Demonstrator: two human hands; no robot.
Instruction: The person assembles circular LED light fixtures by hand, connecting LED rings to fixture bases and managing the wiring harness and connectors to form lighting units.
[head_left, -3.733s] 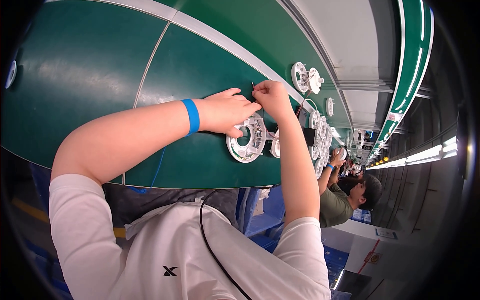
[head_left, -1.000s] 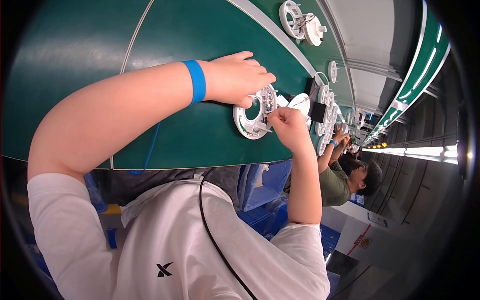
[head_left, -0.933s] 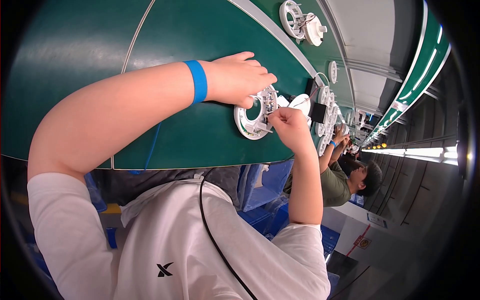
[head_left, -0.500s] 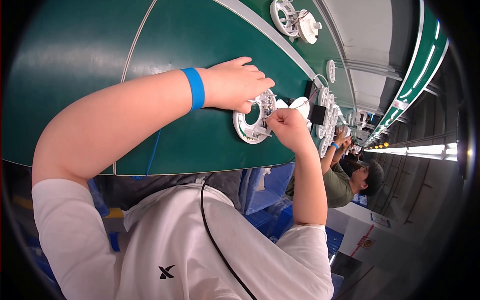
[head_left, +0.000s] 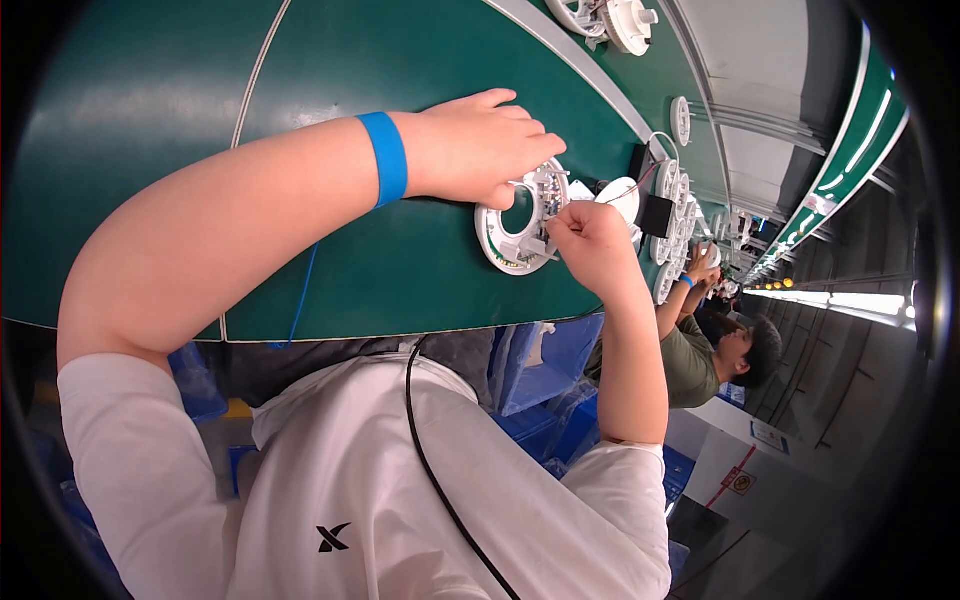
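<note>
Resting on the green belt (head_left: 400,260), a white ring-shaped housing (head_left: 520,225) with a round hole in its middle and a small circuit board along its far side lies between the person's two hands. The left hand (head_left: 480,150), with a blue wristband (head_left: 384,158) on its wrist, lies palm down over the ring's upper left rim, fingers bent and pressing it to the belt. The right hand (head_left: 590,240) is clenched at the ring's lower right edge, its fingertips pinched together on a small part at the rim; what that part is cannot be told. Just beyond the ring sit a round white cap (head_left: 620,198) and a black block (head_left: 657,214) with thin wires running from it. More white round assemblies (head_left: 610,18) lie farther along the belt, well apart from the hands. Blue bins (head_left: 545,375) stand under the belt's near edge. A co-worker in an olive shirt (head_left: 690,365) sits farther down the line, hands raised to the belt.
</note>
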